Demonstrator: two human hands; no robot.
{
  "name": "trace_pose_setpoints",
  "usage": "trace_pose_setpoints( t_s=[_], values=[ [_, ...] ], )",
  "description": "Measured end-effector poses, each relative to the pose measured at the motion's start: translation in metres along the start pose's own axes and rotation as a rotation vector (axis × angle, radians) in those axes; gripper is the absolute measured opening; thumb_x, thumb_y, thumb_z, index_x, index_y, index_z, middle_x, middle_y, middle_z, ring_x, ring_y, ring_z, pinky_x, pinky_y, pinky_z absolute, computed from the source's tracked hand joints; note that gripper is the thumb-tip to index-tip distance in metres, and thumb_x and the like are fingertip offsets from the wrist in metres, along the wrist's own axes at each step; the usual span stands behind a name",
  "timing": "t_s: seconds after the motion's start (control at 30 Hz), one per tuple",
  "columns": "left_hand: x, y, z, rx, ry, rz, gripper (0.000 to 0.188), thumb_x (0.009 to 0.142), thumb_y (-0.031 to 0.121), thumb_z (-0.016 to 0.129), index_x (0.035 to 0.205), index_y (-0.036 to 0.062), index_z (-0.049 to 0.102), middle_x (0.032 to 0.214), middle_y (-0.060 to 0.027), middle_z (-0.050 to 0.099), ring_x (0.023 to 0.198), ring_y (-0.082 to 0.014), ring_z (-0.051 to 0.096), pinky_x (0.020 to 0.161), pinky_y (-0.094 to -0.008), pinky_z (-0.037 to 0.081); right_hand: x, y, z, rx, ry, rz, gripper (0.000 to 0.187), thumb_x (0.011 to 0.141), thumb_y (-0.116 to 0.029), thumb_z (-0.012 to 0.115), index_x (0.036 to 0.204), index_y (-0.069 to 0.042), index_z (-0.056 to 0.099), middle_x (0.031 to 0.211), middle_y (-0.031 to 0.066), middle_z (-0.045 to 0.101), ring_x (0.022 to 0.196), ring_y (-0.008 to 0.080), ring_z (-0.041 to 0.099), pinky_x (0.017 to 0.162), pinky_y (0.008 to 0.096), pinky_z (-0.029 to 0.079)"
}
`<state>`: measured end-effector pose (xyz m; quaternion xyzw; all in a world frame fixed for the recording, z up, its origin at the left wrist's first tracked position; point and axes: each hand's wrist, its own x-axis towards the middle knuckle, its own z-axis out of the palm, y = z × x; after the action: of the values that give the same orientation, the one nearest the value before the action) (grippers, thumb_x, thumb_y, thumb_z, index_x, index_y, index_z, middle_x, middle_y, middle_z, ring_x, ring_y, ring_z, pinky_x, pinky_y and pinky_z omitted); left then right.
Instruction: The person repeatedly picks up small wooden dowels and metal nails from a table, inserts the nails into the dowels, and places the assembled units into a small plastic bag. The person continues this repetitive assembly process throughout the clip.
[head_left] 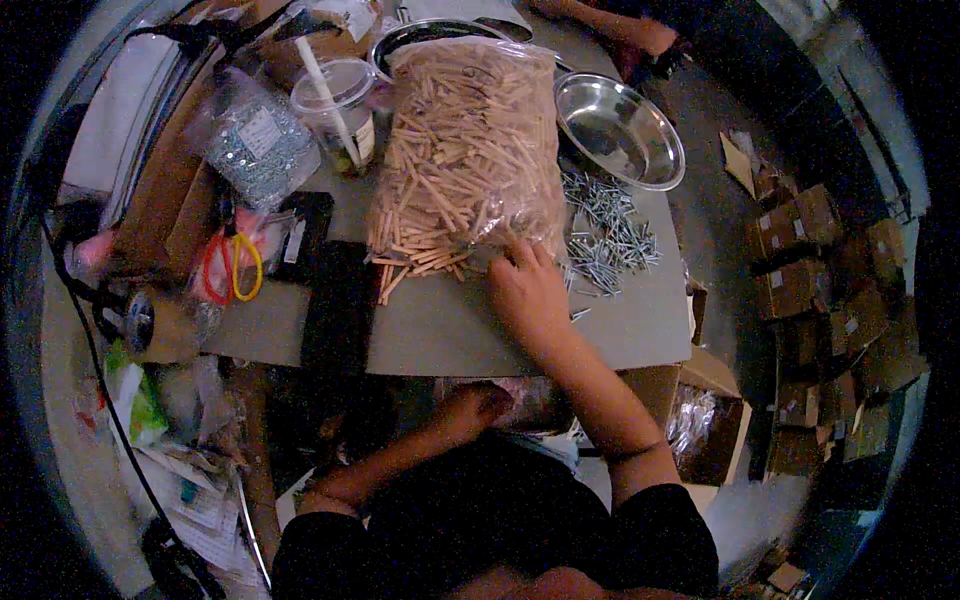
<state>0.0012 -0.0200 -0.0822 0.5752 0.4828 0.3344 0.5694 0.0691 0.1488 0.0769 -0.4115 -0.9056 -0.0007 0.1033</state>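
Observation:
A large clear plastic bag (470, 140) full of small wooden dowels lies on the table, and some dowels (425, 262) spill from its near left edge. My right hand (525, 285) is at the bag's near right edge, fingers bent down against the plastic; whatever they pinch is hidden. Just right of it, a pile of silver screws (605, 235) is spread on the tabletop. Below the table's front edge, close to my body, my left hand (482, 405) has its fingers curled in. Clear plastic shows beside it, and its contents cannot be made out in the dark.
A shiny metal bowl (625, 130) stands right of the bag. To the left are a plastic cup (340, 110) with a straw, a bag of metal hardware (260, 145) and red-and-yellow-handled scissors (235, 267). Cardboard boxes (800, 230) are stacked at right. Another person's arm (630, 30) shows behind the table.

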Motion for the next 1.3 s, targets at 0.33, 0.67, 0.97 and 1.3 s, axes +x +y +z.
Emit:
trace_pose_setpoints(
  t_s=[0.33, 0.67, 0.97, 1.3],
  values=[
    [-0.011, 0.046, -0.018, 0.045, 0.101, 0.088, 0.019, 0.085, 0.024, 0.062, 0.091, 0.0082, 0.07, 0.08, -0.0119, 0.068, 0.074, -0.023, 0.064, 0.074, -0.0366, 0.05, -0.034, -0.004, 0.0, 0.205, 0.083, 0.002, 0.017, 0.077, -0.004, 0.054, 0.094, -0.005, 0.056, 0.087, 0.0165, 0.056, 0.084, 0.0372, 0.055, 0.071, 0.0449, 0.046],
    [-0.024, 0.082, -0.041, -0.24, 0.074, 0.068, 0.019, 0.081, 0.023, 0.07, 0.083, 0.0034, 0.068, 0.079, -0.0064, 0.067, 0.07, -0.016, 0.06, 0.069, -0.0309, 0.049, -0.061, -0.015, -0.028, 0.338, -0.148, -0.032, 0.029, 0.077, -0.001, 0.055, 0.106, -0.006, 0.056, 0.099, 0.017, 0.056, 0.091, 0.0372, 0.055, 0.08, 0.0419, 0.047],
    [-0.015, 0.089, -0.049, -0.337, -0.135, 0.205, 0.019, 0.08, 0.018, 0.071, 0.086, 0.0017, 0.063, 0.093, -0.0088, 0.064, 0.088, -0.0149, 0.059, 0.079, -0.0313, 0.048, -0.118, -0.003, -0.043, 1.285, -0.131, 0.25, 0.024, 0.083, 0.003, 0.061, 0.104, -0.005, 0.053, 0.1, 0.0101, 0.059, 0.09, 0.0197, 0.059, 0.082, 0.0321, 0.048],
    [0.007, 0.112, -0.02, -0.203, 0.025, 0.332, 0.032, 0.081, 0.02, 0.069, 0.104, 0.0027, 0.056, 0.091, -0.0063, 0.061, 0.084, -0.0137, 0.056, 0.074, -0.0299, 0.047, -0.12, -0.002, -0.066, 0.695, -0.13, -0.183, 0.016, 0.076, -0.009, 0.07, 0.091, -0.006, 0.064, 0.1, 0.0136, 0.061, 0.09, 0.0312, 0.058, 0.081, 0.0406, 0.047]
  ],
)
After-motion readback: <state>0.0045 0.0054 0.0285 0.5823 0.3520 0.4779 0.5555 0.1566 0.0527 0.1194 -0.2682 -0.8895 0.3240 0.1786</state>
